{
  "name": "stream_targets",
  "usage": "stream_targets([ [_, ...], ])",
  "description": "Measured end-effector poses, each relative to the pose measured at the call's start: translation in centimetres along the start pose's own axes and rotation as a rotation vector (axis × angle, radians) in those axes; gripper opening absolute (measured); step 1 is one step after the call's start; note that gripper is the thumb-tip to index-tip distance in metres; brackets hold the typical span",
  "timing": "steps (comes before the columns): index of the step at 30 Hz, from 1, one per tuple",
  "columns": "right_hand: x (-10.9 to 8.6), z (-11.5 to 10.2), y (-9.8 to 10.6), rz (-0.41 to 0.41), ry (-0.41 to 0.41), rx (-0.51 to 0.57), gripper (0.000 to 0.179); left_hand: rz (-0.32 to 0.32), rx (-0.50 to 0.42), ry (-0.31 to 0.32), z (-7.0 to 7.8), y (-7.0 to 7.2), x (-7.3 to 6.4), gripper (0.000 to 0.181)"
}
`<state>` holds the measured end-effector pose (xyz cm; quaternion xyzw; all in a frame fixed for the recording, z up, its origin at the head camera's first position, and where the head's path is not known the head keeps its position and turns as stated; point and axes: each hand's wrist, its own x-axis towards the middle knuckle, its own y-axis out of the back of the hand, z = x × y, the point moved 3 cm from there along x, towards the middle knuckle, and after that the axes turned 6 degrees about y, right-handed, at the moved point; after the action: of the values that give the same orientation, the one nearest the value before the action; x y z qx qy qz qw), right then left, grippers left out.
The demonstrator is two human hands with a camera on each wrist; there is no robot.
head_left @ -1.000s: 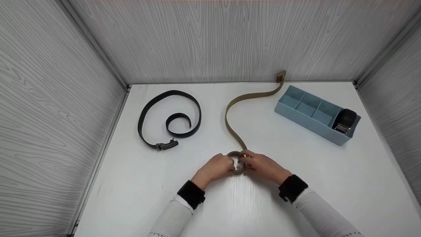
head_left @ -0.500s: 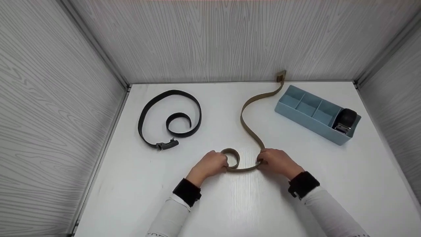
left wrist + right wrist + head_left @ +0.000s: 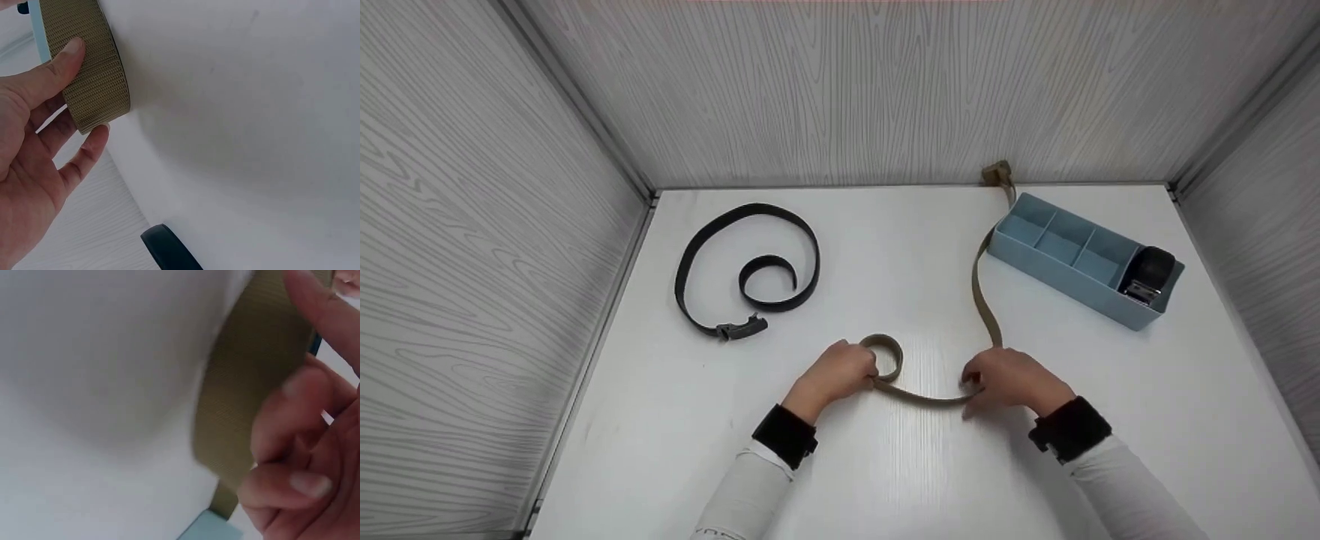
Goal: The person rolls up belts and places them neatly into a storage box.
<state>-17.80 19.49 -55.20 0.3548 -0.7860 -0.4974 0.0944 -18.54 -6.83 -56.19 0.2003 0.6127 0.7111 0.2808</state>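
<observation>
A tan webbing belt [image 3: 984, 300] runs over the table, its near end rolled into a small loop beside my left hand [image 3: 840, 371]. That hand pinches the webbing [image 3: 93, 73] at the loop, thumb laid across its flat face in the left wrist view. My right hand [image 3: 1012, 379] holds the same belt farther along, with a slack curve between the hands. In the right wrist view the thumb lies along the band [image 3: 236, 394] and the other fingers curl beside it. The belt's buckle [image 3: 997, 172] is at the back edge, against the wall.
A black belt [image 3: 681, 274] lies in an open spiral at the left, with its buckle [image 3: 741, 329] toward me. At the right, a blue divided box [image 3: 1057, 281] holds a black object with a metal end [image 3: 1151, 270]. Grain-patterned walls enclose the table.
My right hand has moved right along the belt, away from my left hand, widening the slack between them. The belt's middle has shifted right against the blue box, and its buckle has turned.
</observation>
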Motion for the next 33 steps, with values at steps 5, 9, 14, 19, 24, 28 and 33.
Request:
stream_targets([
  [5,1.5,-3.2,-0.8,0.142,0.147,-0.217,0.065,0.016,0.044,-0.027,0.9,-0.2,0.7,0.006],
  [9,2.8,-4.3,-2.0,0.267,0.286,-0.347,0.059,0.028,0.055,-0.043,1.4,-0.2,1.1,0.009],
  [14,3.7,-3.5,-2.3,0.375,0.332,-0.443,0.052,0.024,0.045,-0.079,1.6,-0.2,1.1,0.011],
  [19,4.2,-2.9,-2.3,0.338,0.363,-0.426,0.033,0.005,0.035,-0.095,1.7,-0.1,1.0,0.009],
  [24,4.6,-3.1,-2.6,0.338,0.408,-0.418,0.007,-0.015,0.014,-0.068,2.0,-0.2,0.9,0.01],
  [28,4.4,-3.4,-2.9,0.369,0.428,-0.425,0.007,0.035,0.022,-0.09,2.6,-0.3,0.8,0.011],
  [33,4.2,-3.5,-3.2,0.395,0.467,-0.42,0.007,0.096,0.056,-0.146,3.1,-0.5,0.9,0.014],
])
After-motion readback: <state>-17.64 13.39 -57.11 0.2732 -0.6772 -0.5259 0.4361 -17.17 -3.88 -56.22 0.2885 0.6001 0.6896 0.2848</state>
